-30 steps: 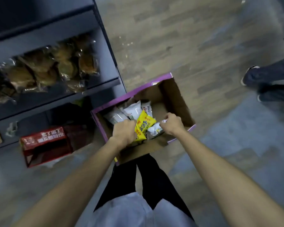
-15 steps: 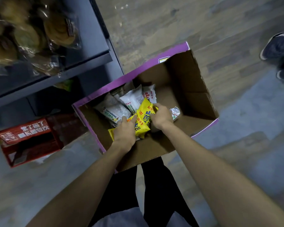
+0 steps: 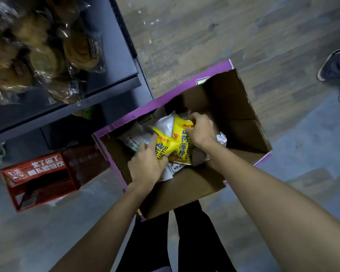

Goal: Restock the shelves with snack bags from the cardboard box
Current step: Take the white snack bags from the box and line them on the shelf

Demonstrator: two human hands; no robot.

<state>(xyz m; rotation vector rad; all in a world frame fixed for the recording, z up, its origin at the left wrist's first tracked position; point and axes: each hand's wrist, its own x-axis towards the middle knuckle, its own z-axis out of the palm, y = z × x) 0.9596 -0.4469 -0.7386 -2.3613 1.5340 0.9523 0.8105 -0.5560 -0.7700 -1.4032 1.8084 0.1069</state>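
Inside the cardboard box [image 3: 241, 114], which sits on the floor [image 3: 204, 32] beside the dark shelves [image 3: 110, 86], both hands work among snack bags. Left hand [image 3: 145, 165] is closed on a yellow snack bag [image 3: 165, 145], thumb and fingers pinching its lower edge; that bag's long axis runs from near-left toward far-right. Right hand [image 3: 201, 129] grips the top edge of a second yellow bag [image 3: 182, 148], whose long axis runs roughly near-to-far, lettering reading along it. White snack bags [image 3: 137, 138] lie beneath and to the left, apparently loose; blur prevents a count. Wrapped pastries [image 3: 47, 55] fill the upper shelf. Red carton [image 3: 39, 179] stands on the floor under the shelving.
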